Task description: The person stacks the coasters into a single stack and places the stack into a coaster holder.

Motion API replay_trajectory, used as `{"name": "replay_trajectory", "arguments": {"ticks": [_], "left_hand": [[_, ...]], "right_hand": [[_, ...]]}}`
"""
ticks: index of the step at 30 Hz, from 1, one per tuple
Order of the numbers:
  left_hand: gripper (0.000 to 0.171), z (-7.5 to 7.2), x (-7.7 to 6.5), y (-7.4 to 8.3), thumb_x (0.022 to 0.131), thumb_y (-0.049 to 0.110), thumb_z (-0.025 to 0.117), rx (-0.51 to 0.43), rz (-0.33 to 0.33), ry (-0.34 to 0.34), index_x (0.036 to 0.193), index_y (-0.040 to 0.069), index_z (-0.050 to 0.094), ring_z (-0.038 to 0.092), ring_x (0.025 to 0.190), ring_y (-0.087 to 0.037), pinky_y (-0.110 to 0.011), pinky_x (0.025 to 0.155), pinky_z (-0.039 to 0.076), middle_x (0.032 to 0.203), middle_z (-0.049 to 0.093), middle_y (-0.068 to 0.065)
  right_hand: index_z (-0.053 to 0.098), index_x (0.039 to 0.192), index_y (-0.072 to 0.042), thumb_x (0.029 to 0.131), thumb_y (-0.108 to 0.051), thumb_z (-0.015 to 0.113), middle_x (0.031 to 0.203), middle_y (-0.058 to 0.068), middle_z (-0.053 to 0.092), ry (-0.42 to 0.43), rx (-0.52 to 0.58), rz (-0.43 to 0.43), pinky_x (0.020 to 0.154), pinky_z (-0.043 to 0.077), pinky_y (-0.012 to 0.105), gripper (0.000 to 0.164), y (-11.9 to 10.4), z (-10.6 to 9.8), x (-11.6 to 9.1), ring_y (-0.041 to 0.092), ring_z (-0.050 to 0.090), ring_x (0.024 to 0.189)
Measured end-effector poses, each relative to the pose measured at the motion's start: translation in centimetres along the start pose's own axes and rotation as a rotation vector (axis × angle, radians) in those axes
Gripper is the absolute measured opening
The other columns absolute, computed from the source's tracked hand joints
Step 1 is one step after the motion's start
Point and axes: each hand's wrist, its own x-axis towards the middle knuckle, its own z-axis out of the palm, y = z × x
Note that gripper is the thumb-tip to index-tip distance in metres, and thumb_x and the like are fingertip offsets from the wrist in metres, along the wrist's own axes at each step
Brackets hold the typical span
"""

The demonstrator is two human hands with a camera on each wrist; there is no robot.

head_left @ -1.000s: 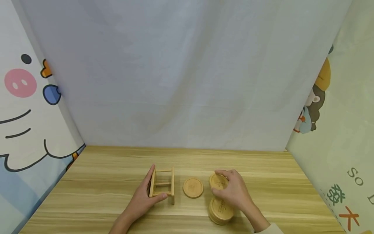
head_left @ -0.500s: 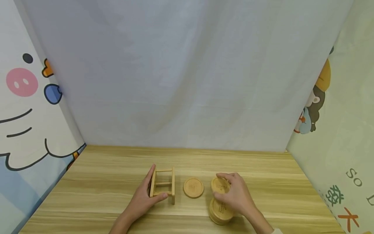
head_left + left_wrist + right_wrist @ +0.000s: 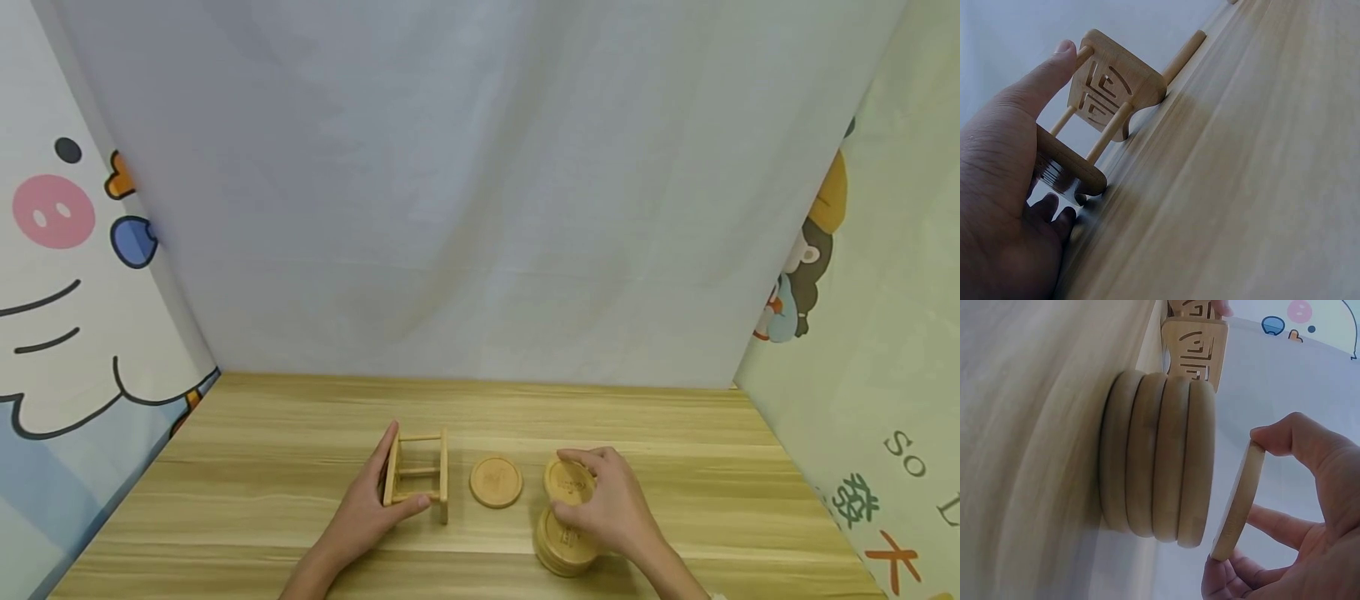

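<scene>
A round wooden coaster (image 3: 567, 479) is pinched at its rim between the thumb and fingertips of the right hand (image 3: 613, 502) and is held slightly tilted, near a stack of four coasters (image 3: 1155, 456); a gap is shown between them. To the left of these, a single coaster (image 3: 496, 482) is laid flat on the wood-grained table (image 3: 300, 417). Beside it, a wooden rack (image 3: 443, 471) with cut-out panels is gripped by the left hand (image 3: 366, 504), thumb and fingers being set around one panel. The table is backed by a pale curtain (image 3: 480, 208) and flanked by printed cloths (image 3: 885, 333).
</scene>
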Motion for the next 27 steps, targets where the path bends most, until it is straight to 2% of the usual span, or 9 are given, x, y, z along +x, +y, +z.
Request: {"name": "replay_trajectory", "arguments": {"ticks": [7, 13, 24, 27], "left_hand": [[0.116, 0.0, 0.0, -0.1, 0.098, 0.034, 0.089, -0.005, -0.001, -0.003, 0.181, 0.031, 0.009, 0.023, 0.167, -0.045, -0.066, 0.130, 0.031, 0.185, 0.009, -0.018], [0.116, 0.0, 0.0, -0.2, 0.097, 0.034, 0.089, 0.000, 0.000, -0.003, 0.181, 0.030, 0.009, 0.021, 0.168, -0.044, -0.066, 0.131, 0.029, 0.185, 0.009, -0.017], [0.116, -0.1, 0.1, -0.1, 0.097, 0.036, 0.090, 0.013, 0.002, 0.001, 0.181, 0.030, 0.009, 0.018, 0.168, -0.045, -0.069, 0.131, 0.025, 0.186, 0.009, -0.016], [0.117, -0.1, 0.1, -0.2, 0.097, 0.037, 0.089, 0.020, 0.001, 0.002, 0.181, 0.030, 0.008, 0.021, 0.168, -0.044, -0.067, 0.131, 0.027, 0.185, 0.010, -0.016]], "right_hand": [[0.081, 0.135, -0.015, 0.069, -0.014, 0.096, 0.123, 0.006, 0.066, -0.009, 0.003, 0.018, 0.102, 0.055, 0.052, 0.067, 0.0, 0.1, -0.4, 0.029, 0.062, 0.118], [0.082, 0.133, -0.015, 0.067, -0.014, 0.098, 0.123, 0.006, 0.066, -0.009, -0.003, 0.001, 0.102, 0.055, 0.055, 0.068, 0.1, 0.1, -0.8, 0.030, 0.062, 0.119], [0.081, 0.133, -0.015, 0.066, -0.015, 0.100, 0.121, 0.003, 0.063, -0.038, -0.003, 0.001, 0.097, 0.055, 0.047, 0.069, 0.2, 0.0, -1.0, 0.025, 0.060, 0.115], [0.082, 0.133, -0.015, 0.066, -0.014, 0.100, 0.121, 0.002, 0.064, -0.042, 0.001, -0.005, 0.097, 0.055, 0.046, 0.069, 0.2, 0.1, -1.1, 0.025, 0.060, 0.116]]}}
